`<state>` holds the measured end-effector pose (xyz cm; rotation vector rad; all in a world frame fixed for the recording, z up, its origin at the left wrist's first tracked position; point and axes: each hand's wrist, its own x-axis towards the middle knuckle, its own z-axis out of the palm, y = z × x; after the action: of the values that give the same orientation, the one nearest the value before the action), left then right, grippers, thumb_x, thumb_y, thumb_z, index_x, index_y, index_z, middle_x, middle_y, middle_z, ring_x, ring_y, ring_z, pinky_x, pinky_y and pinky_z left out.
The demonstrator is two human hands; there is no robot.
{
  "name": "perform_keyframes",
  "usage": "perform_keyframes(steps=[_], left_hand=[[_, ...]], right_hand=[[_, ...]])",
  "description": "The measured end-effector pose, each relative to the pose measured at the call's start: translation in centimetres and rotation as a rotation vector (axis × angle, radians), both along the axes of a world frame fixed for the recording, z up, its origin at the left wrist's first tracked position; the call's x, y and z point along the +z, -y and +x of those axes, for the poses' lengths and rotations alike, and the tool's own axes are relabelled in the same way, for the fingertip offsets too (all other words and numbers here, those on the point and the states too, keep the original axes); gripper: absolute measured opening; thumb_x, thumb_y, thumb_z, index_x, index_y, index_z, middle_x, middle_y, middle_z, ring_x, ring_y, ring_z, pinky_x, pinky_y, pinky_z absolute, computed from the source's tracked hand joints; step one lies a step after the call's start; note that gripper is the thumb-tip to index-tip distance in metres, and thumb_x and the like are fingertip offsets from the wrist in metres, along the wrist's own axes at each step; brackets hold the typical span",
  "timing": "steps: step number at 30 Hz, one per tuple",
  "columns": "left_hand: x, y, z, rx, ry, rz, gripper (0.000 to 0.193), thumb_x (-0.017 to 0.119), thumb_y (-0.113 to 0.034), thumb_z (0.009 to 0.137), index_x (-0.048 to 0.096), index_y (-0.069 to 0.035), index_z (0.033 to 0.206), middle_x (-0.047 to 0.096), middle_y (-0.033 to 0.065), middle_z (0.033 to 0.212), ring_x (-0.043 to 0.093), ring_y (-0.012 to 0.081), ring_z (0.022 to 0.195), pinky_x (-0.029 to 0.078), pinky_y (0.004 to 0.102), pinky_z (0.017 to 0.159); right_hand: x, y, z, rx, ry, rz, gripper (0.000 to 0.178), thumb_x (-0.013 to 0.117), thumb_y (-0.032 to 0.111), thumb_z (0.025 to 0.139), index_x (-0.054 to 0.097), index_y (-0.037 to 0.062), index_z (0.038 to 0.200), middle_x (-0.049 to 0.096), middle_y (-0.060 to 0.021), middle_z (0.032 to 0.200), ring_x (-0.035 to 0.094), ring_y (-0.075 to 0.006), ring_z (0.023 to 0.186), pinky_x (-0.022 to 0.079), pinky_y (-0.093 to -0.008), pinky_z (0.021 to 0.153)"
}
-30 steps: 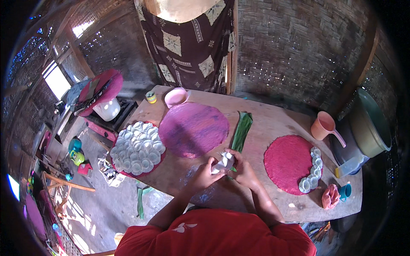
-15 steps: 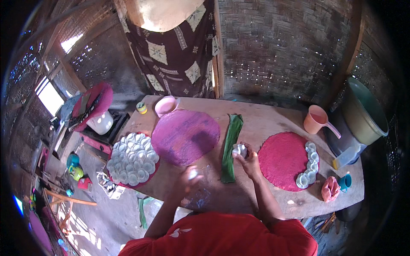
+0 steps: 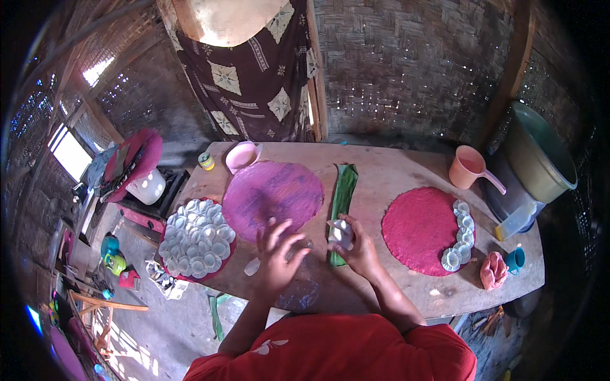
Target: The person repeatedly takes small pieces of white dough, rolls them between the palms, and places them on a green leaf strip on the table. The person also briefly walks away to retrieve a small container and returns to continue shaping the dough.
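Head view is showing the left hand [image 3: 279,257] hovering spread-fingered, apparently empty, and the right hand [image 3: 359,249] pinching white cup-like pieces [image 3: 340,233], whose thin walls a light grip is likely protecting.

The white piece [image 3: 341,234] in my right hand [image 3: 362,255] looked papery; just beyond lay a glossy leaf [image 3: 344,189], rightward a rough, matt red disc [image 3: 416,232], beneath a wooden tabletop [image 3: 397,170].
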<state>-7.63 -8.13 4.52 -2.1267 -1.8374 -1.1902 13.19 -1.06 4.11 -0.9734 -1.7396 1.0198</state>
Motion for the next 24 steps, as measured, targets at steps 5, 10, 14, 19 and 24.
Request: perform_keyframes(steps=[5, 10, 14, 19, 24], left_hand=[[3.5, -1.5, 3.3, -0.163, -0.022, 0.093, 0.031, 0.080, -0.028, 0.070, 0.070, -0.022, 0.098, 0.052, 0.0002, 0.131, 0.038, 0.0317, 0.132, 0.022, 0.0560, 0.109], [3.4, -2.3, 3.8, -0.228, -0.075, 0.141, 0.023, 0.079, -0.029, 0.069, 0.072, -0.023, 0.090, 0.055, -0.0034, 0.128, 0.038, 0.0300, 0.131, 0.021, 0.0586, 0.108], [3.3, -2.2, 3.8, -0.251, -0.088, 0.090, 0.016, 0.077, -0.029, 0.071, 0.072, -0.023, 0.085, 0.056, -0.0056, 0.126, 0.037, 0.0283, 0.132, 0.021, 0.0596, 0.107], [3.4, -2.1, 3.2, -0.250, -0.243, 0.075, 0.012, 0.074, -0.028, 0.076, 0.068, -0.019, 0.083, 0.058, -0.0038, 0.123, 0.038, 0.0283, 0.131, 0.024, 0.0577, 0.107], [2.7, -2.4, 2.6, -0.359, 0.170, 0.007, 0.010, 0.066, -0.016, 0.084, 0.061, -0.010, 0.089, 0.059, 0.0062, 0.116, 0.045, 0.0311, 0.123, 0.031, 0.0486, 0.105]], right_hand=[[0.9, 1.1, -0.1, 0.083, -0.012, -0.008, 0.072, 0.078, 0.008, 0.073, 0.042, 0.0046, 0.136, 0.062, -0.0181, 0.117, 0.061, -0.0283, 0.111, 0.050, -0.0373, 0.090], [1.3, 1.4, 0.3, 0.132, -0.043, 0.006, 0.069, 0.078, 0.007, 0.074, 0.044, 0.0025, 0.134, 0.059, -0.0199, 0.121, 0.059, -0.0286, 0.113, 0.050, -0.0375, 0.090], [1.9, 1.7, 0.5, 0.141, 0.023, 0.001, 0.065, 0.076, 0.004, 0.074, 0.046, 0.0004, 0.131, 0.057, -0.0206, 0.121, 0.059, -0.0302, 0.111, 0.050, -0.0385, 0.089], [2.8, 1.9, 0.5, 0.189, 0.082, 0.043, 0.062, 0.076, 0.003, 0.073, 0.048, -0.0008, 0.128, 0.057, -0.0213, 0.119, 0.059, -0.0338, 0.110, 0.049, -0.0389, 0.090], [2.5, 1.8, 0.2, 0.244, 0.030, 0.097, 0.062, 0.076, 0.003, 0.073, 0.048, -0.0020, 0.128, 0.057, -0.0207, 0.118, 0.058, -0.0317, 0.111, 0.048, -0.0378, 0.092]])
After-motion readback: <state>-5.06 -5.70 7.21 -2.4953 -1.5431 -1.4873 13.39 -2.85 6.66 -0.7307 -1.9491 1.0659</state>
